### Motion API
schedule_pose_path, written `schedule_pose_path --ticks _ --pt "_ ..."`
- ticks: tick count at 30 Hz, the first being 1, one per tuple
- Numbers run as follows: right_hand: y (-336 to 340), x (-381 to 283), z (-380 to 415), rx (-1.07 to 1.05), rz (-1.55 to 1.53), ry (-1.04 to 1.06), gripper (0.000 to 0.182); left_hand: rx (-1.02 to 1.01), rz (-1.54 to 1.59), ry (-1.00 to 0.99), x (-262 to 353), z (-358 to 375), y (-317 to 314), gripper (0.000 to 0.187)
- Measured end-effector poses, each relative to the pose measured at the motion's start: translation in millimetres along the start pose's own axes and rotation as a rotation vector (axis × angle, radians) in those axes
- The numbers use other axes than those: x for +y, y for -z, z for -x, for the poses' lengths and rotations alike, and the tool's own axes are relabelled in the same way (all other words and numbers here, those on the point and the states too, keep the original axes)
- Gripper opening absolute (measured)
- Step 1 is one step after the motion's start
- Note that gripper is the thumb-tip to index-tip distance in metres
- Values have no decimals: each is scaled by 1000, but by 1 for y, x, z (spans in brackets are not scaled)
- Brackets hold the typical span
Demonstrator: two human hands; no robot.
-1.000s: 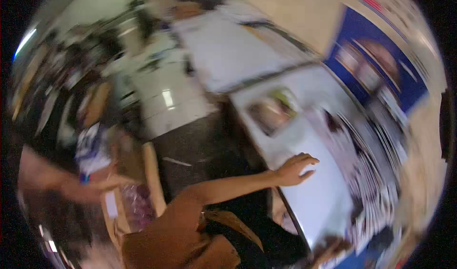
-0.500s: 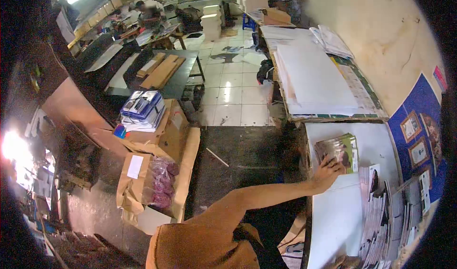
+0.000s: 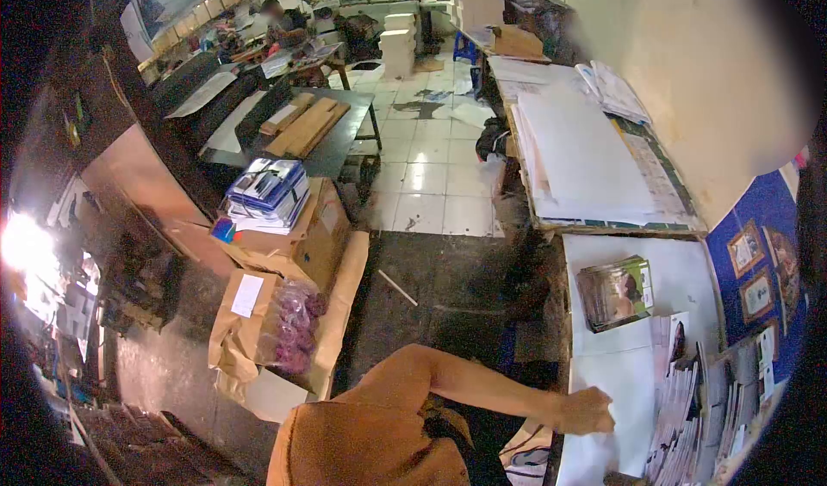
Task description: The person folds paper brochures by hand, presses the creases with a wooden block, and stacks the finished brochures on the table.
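My left hand (image 3: 587, 410) is over the white tabletop (image 3: 607, 374) at the lower right, slightly blurred. Its fingers are curled in, and nothing shows in them. The arm reaches across from an orange sleeve (image 3: 362, 426). Farther up the table lies a stack of glossy green-and-brown booklets (image 3: 616, 293), slightly fanned at its left side and apart from the hand. Right of the hand, rows of printed booklets (image 3: 676, 408) stand packed together. A dark brown patch at the bottom edge may be part of my right hand; its fingers cannot be made out.
Large white sheets (image 3: 594, 154) cover the table beyond. On the left stand a cardboard box (image 3: 323, 236) with strapped blue-and-white packs (image 3: 267, 189), and an open carton with purple bundles (image 3: 295, 331). A white stick (image 3: 398, 288) lies on a dark surface. Another person (image 3: 280, 28) sits far back.
My left hand has left the green-and-brown booklet stack and come down the table toward me, its fingers now curled. The stack stays on the table. The view has shifted slightly.
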State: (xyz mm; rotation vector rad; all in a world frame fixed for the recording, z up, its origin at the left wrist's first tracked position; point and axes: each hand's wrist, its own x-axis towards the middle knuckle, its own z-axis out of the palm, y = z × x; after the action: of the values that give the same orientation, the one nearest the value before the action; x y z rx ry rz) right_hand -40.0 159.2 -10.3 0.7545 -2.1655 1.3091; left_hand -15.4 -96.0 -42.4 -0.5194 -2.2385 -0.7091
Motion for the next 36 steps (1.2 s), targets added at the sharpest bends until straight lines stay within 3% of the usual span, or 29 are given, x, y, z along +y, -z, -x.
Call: schedule_pose_path --ticks 2,3,5,6,7,8,9,11,13,15,16,17,18,19,20,21,23,25,27,29,30,33,34,36 --pt "3 -39 -8 -95 121 220 52 55 421 57 19 20 -8 11" --pt "4 -59 -10 -156 221 416 50 190 893 153 23 34 -28 11" --pt "2 -85 -9 -323 320 663 45 181 854 155 28 35 -33 14" --pt "-1 -55 14 -527 44 147 38 38 343 70 30 33 -34 16" --pt "-4 -27 35 -519 -202 -394 32 10 124 68 34 29 -25 21" --pt "-6 -81 0 -686 161 23 27 -16 -94 61 37 25 -16 31" --pt "-10 -78 0 -570 -197 -136 35 73 -15 129 37 17 9 55" --pt "-1 -15 15 -468 197 -89 43 247 147 256 35 6 59 106" --pt "-16 -24 9 -489 10 -238 49 385 646 572 41 6 87 94" --pt "-39 -47 -7 -501 -167 -393 57 176 930 849 18 43 60 69" --pt "-65 -52 -8 -471 -106 -198 52 29 1009 1008 16 50 57 61" --pt "-93 -56 -18 -431 -34 -9 49 193 949 1004 20 68 56 43" --pt "-99 -130 -43 -271 120 109 48 247 885 1250 23 72 66 34" --pt "-96 -170 -52 -379 -289 -192 49 200 901 1058 1 106 48 29" --pt "-89 -200 -57 -407 -480 -307 49 224 1132 1166 9 100 71 32" --pt "-68 -224 -52 -452 -581 -252 49 266 1348 1290 18 92 94 34" --pt "-49 -245 -42 -578 -691 -135 49 376 1241 1251 21 100 92 40" --pt "-39 -242 -26 -674 -709 -88 49 364 1201 1380 31 89 112 38" --pt "-35 -235 -17 -766 -714 -62 49 437 1273 1212 4 132 78 35" --pt "-30 -232 -15 -903 -760 -4 49 381 1038 1146 23 102 103 36" --pt "-29 -231 -17 -996 -787 31 49 284 1020 1123 11 121 90 44" --pt "-30 -233 -29 -1268 -899 135 49 169 907 1339 23 92 111 44" --pt "-31 -235 -34 -1355 -932 169 49 359 965 1188 21 94 98 45" --pt "-33 -240 -45 -1435 -974 194 49 295 988 1303 25 95 97 43"
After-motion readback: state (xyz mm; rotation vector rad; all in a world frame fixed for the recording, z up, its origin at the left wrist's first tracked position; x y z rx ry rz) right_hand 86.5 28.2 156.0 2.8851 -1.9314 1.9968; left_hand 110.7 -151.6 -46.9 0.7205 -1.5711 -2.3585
